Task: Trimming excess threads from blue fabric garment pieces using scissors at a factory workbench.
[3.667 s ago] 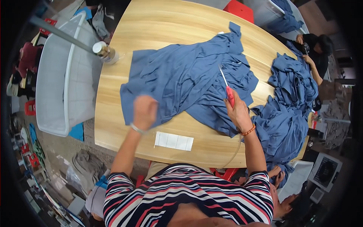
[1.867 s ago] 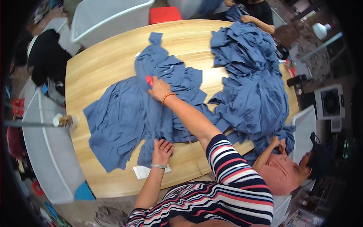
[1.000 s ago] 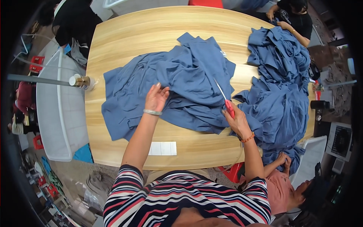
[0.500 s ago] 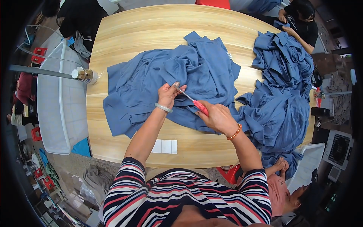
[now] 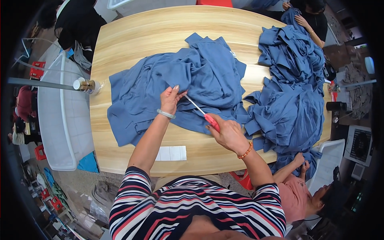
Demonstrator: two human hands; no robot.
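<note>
A heap of blue garments (image 5: 144, 88) lies spread over the middle of the wooden table. At its near side my left hand (image 5: 171, 99) is closed, thumb and fingers pinching a bit of the blue fabric. My right hand (image 5: 229, 135) is wrapped round the red handle of a thin metal-shafted tool (image 5: 212, 122), like a slim screwdriver. The shaft points up and left to the left hand's fingertips. Its tip meets the cloth there and is too small to make out.
More blue garments (image 5: 294, 108) are piled along the right of the table (image 5: 132, 32). White cards (image 5: 171, 153) lie by the near edge; a jar (image 5: 86, 85) stands at the left edge. A white bin (image 5: 56, 116) is beyond it. Co-workers sit or stand around.
The whole view has shifted slightly. The tool's tip has drawn a little lower along the left hand's fingers, and the pinched cloth sits differently. A co-worker at the far right has lifted a blue garment.
</note>
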